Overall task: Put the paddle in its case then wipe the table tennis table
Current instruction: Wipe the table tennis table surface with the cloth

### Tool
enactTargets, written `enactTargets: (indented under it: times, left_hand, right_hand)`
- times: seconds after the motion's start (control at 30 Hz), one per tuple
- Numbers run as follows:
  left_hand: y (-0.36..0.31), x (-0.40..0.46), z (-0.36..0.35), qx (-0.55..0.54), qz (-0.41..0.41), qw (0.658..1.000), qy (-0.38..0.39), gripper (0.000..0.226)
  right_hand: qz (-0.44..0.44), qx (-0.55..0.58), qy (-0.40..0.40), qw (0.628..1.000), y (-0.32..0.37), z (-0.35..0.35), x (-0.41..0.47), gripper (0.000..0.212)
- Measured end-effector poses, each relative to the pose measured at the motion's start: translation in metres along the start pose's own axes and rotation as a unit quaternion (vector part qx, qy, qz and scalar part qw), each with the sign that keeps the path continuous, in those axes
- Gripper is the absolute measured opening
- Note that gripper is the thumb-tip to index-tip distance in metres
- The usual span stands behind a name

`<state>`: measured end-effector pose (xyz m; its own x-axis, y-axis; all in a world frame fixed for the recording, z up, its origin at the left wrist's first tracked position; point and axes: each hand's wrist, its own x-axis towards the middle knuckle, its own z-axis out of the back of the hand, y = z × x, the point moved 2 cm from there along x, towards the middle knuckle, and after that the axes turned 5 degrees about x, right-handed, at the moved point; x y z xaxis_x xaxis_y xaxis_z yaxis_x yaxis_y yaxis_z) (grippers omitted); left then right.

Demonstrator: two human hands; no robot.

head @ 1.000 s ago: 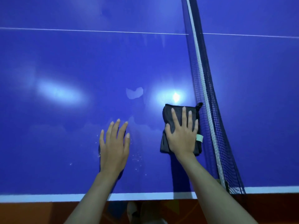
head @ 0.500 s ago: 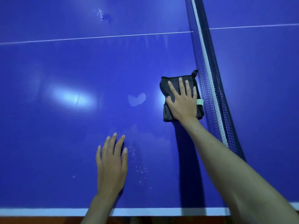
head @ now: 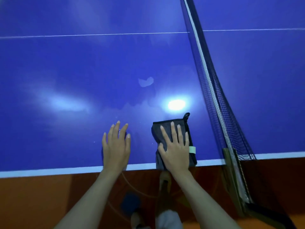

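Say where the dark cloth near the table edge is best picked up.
Probably by the small loop at the far corner of the cloth, coming from above on the net side. It sticks out clear of the right hand, which presses flat on the folded middle.

Glossy smooth blue table top (head: 82, 71) with glare, matt dark grey cloth (head: 189, 129), black mesh net (head: 219, 104)
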<state>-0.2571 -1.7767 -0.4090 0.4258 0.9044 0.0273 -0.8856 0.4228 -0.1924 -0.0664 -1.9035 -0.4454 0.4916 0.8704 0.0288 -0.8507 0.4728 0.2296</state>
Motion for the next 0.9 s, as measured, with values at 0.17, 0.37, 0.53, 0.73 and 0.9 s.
enactTargets:
  times: [0.17, 0.37, 0.53, 0.73, 0.9]
  left_hand:
    - [0.027, -0.017, -0.005, 0.002, 0.026, 1.0, 0.002, 0.053]
    - [0.046, 0.012, -0.009, 0.013, 0.017, 0.999, -0.024, 0.053]
    - [0.05, 0.032, -0.018, 0.014, 0.0, 0.999, -0.036, 0.053]
    - [0.05, 0.031, -0.023, 0.028, -0.005, 0.999, -0.045, 0.053]
    - [0.051, 0.034, -0.026, 0.048, 0.005, 0.998, -0.032, 0.055]
  right_hand:
    - [-0.02, -0.006, -0.002, 1.0, 0.025, -0.003, -0.067, 0.07]
    - [-0.018, -0.014, -0.01, 1.0, 0.025, -0.006, -0.032, 0.069]
    - [-0.01, -0.004, -0.029, 1.0, 0.031, -0.009, 0.047, 0.068]
    - [-0.014, -0.006, -0.041, 0.999, 0.039, -0.014, 0.165, 0.064]
    - [-0.007, 0.004, -0.05, 0.999, 0.048, -0.017, 0.253, 0.062]
